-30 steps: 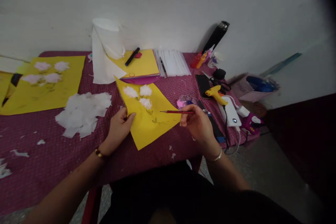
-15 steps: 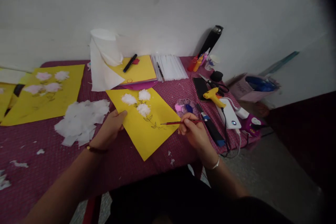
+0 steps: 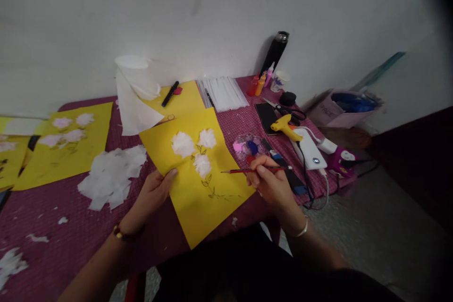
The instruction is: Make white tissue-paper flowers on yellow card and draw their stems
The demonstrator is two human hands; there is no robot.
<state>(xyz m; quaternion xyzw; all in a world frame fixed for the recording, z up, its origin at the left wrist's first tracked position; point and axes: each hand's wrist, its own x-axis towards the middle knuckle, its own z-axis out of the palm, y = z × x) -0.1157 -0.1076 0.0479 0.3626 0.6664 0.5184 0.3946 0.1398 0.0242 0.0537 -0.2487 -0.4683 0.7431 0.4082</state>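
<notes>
My left hand [image 3: 159, 188] pinches the left edge of a yellow sheet of paper [image 3: 187, 212], thumb on top and the other fingers beneath. Three fluffy white flowers [image 3: 203, 165] are on the sheet, with a sketched stem and leaves [image 3: 211, 192] below them. The sheet is raised at an angle above the table. In my right hand [image 3: 271, 181] is a red and black pencil [image 3: 238, 170], its point over the sheet to the right of the lowest flower. The fingers of that hand are closed round the pencil near the sheet's right corner.
Cut white tissue pieces [image 3: 111, 174] lie left of my left hand. Other yellow flower sheets [image 3: 90, 151] are farther left. To the right are a paint palette [image 3: 244, 148], a yellow glue gun [image 3: 286, 127], scissors [image 3: 295, 112] and a white power bank [image 3: 311, 151] with cables.
The yellow sheet has come up closer to me and tilted, with my left hand on it. The pencil point has come away from the stem drawing to above it.
</notes>
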